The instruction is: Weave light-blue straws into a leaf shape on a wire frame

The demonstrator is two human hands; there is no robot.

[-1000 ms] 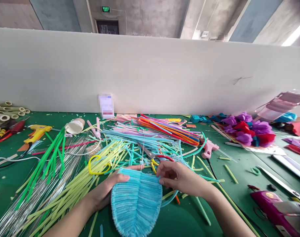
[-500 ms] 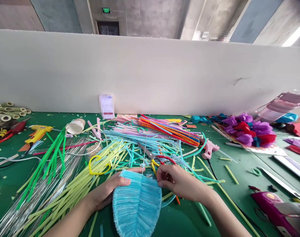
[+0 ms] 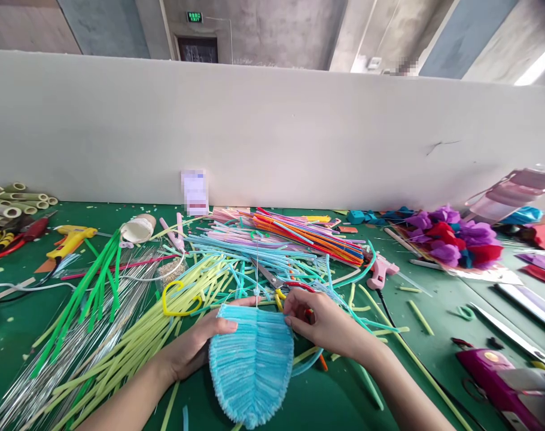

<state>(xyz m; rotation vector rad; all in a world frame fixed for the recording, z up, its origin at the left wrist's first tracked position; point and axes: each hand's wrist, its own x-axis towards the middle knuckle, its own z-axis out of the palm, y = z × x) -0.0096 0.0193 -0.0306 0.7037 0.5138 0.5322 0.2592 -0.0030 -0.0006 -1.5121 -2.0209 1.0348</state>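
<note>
A light-blue leaf shape made of chenille stems (image 3: 253,365) stands in front of me, its flat end up and its rounded end down. A thin wire stem (image 3: 256,269) rises from its upper edge and ends in a small teal curl. My left hand (image 3: 204,335) grips the leaf's upper left side, thumb on the front and fingers behind. My right hand (image 3: 310,317) is closed in a pinch at its upper right corner. Red-and-yellow-handled scissors (image 3: 294,286) lie just beyond, partly hidden by my right hand.
Chenille stems (image 3: 308,236) in many colours are heaped at the back. Yellow-green stems (image 3: 133,353) and silver wires (image 3: 93,323) lie left, near a yellow glue gun (image 3: 72,242). Rightward are a pink glue gun (image 3: 380,270), purple-red petals (image 3: 456,236) and a magenta tool (image 3: 501,377).
The leaf shape has risen and shifted slightly right at its lower end, so its rounded tip now shows. The wire stem's top has swung a little left. Both hands keep their places on it.
</note>
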